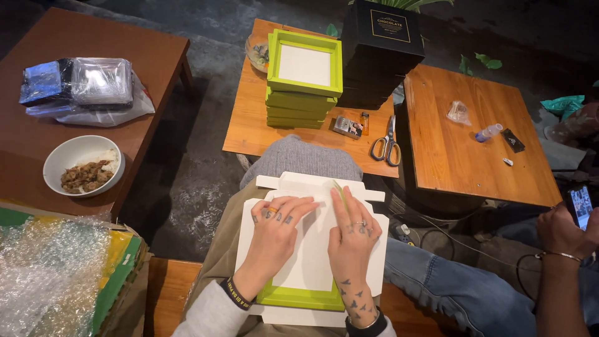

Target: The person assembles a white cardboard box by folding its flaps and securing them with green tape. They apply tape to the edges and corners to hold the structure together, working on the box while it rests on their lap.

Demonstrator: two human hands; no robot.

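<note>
My left hand [274, 218] and right hand [350, 228] both lie flat, fingers stretched out and gripping nothing, pressing one white card box blank [312, 249] onto the one green tray [299, 296] resting on my lap. Far ahead, one small wooden table [249, 134] carries one stack of five green trays [304, 81], one stack of black boxes [380, 50] to its right, and one pair of scissors [388, 145]. At my far left sits one white bowl of food [83, 165].
</note>
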